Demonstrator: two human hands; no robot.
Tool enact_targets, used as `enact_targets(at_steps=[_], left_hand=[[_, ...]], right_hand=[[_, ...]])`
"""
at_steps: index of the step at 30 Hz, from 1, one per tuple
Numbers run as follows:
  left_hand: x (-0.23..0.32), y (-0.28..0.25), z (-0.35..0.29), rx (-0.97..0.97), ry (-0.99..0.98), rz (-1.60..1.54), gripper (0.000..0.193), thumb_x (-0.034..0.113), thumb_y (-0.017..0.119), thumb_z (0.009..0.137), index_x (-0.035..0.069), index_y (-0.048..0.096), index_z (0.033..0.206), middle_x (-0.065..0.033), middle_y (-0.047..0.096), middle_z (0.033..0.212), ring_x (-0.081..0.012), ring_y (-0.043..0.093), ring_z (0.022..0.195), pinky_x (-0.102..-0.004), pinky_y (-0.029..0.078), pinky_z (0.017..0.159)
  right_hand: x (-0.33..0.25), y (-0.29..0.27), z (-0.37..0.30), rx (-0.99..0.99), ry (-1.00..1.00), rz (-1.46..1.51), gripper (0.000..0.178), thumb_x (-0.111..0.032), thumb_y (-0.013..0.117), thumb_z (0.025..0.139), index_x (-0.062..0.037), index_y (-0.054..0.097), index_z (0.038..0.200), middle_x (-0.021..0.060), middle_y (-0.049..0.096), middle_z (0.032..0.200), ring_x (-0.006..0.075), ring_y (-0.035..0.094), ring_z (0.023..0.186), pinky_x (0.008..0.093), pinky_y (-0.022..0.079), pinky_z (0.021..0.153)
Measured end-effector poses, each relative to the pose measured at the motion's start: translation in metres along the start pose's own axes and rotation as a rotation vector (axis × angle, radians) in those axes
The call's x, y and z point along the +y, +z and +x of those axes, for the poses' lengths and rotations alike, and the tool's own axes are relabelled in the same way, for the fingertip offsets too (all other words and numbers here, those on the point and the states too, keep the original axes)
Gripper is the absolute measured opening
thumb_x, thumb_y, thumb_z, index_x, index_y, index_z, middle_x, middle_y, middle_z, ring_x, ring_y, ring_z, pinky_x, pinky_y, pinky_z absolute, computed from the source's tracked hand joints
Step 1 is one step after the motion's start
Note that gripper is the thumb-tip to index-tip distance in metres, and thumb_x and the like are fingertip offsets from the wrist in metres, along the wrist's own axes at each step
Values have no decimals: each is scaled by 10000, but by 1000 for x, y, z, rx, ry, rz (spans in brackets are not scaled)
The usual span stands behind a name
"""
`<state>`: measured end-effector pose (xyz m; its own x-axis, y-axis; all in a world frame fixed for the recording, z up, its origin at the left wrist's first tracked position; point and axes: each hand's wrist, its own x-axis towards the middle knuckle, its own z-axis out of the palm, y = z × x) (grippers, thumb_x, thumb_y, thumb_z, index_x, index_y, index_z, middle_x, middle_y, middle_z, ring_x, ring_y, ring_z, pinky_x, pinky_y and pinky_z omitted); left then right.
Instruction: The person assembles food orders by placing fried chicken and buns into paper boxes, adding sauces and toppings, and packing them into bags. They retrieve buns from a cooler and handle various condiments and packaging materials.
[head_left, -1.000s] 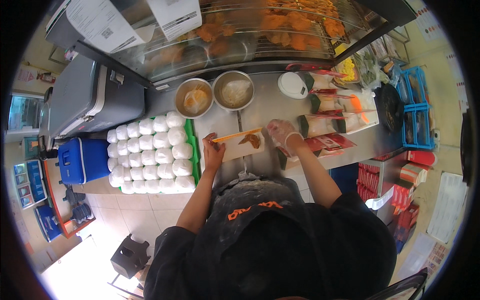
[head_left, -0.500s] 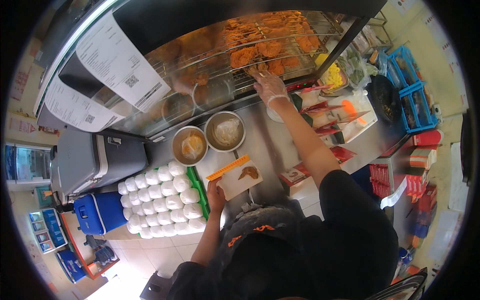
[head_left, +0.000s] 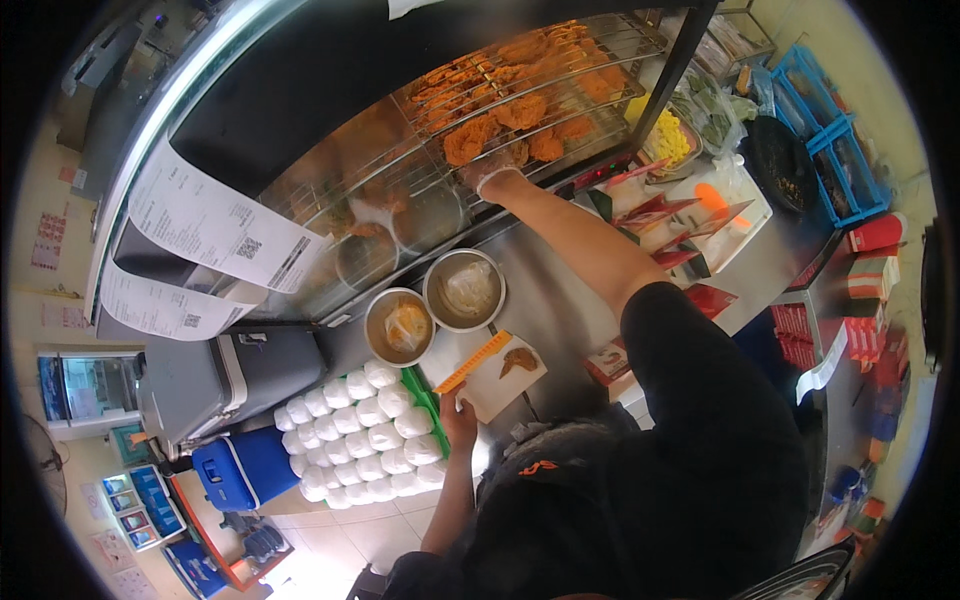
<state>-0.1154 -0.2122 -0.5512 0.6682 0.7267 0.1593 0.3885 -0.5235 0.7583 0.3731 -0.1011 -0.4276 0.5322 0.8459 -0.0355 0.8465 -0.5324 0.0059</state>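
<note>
My left hand (head_left: 460,421) grips the lower left corner of a white paper bag (head_left: 487,391) with an orange band along one edge. A brown chicken wing shape (head_left: 519,362) shows on the bag; I cannot tell if it is printed or real. In a clear plastic glove, my right hand (head_left: 487,172) reaches into a heated display cabinet. It is at the near edge of the wire rack (head_left: 590,95), beside fried chicken pieces (head_left: 468,139). Blur and the rack hide its fingers, so any hold is unclear.
Two metal bowls (head_left: 427,340) with plastic bags inside stand by the cabinet. White wrapped bundles (head_left: 365,412) fill a green tray at left, near a blue cooler (head_left: 238,470). Red-and-white packets (head_left: 690,225) and a yellow-filled container (head_left: 668,138) are on the right.
My right hand has moved left and lower along the rack's near edge, its fingers now more hidden. The left hand still grips the bag. The whole view has shifted and turned.
</note>
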Motion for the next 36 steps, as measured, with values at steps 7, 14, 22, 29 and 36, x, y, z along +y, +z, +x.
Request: enact_targets(at_steps=[7,14,22,29,36], left_hand=[[18,-7,-10,16,-100,-47,395,-108,567,861,18,665,1221,-155,693,1246,-342,666,1166,-357,595,798],[8,-8,-7,-9,-77,-75,493,-133,570,796,34,659,1252,-175,696,1222,-355,666,1193,-418,519,1023],[-6,-11,-12,-32,-128,-171,520,-121,565,789,16,655,1282,-199,690,1275,-366,642,1256,-410,489,1094],[-14,-14,-11,-97,-155,-317,543,-129,567,812,33,650,1323,-174,679,1301,-333,649,1246,-403,495,1090],[9,-21,-8,-91,-20,-210,588,-155,524,780,62,653,1311,-174,662,1323,-346,632,1264,-387,486,1098]], right_hand=[[0,-25,-30,3,-209,159,367,-135,437,1053,-147,659,1345,114,692,1358,311,662,1243,493,523,1030],[15,26,-95,486,-89,1151,354,-59,657,974,-126,636,1322,77,717,1201,262,693,1071,410,559,919],[8,43,-240,-204,241,2280,422,-44,637,1013,-89,548,1422,68,660,1188,203,652,1169,364,541,1047],[-39,103,-320,-393,22,1293,381,-184,703,953,-153,602,1319,113,691,1225,289,672,1147,397,527,989],[-110,107,-324,-518,-228,872,320,-260,649,944,-155,619,1245,193,713,1130,385,675,1110,439,520,974]])
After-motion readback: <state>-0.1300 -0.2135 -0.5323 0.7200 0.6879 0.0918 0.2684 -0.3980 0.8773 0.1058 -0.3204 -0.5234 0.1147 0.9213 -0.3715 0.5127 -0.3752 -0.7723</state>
